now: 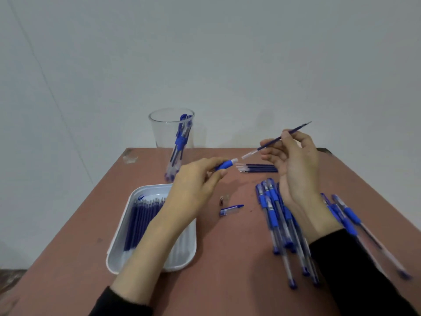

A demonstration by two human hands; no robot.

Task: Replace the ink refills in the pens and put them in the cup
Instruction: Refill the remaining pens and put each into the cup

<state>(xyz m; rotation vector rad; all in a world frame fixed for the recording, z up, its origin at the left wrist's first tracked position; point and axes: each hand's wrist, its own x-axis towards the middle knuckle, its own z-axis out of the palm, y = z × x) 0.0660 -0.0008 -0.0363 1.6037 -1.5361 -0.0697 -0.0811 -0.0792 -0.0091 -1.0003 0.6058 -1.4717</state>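
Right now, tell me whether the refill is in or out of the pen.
Out. The right hand holds the refill clear of the pen in the left hand, a gap between them.

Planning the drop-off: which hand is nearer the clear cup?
Left. The left hand, gripping a pen barrel, sits just in front and right of the cup; the right hand, pinching a refill, is farther off to the cup's right.
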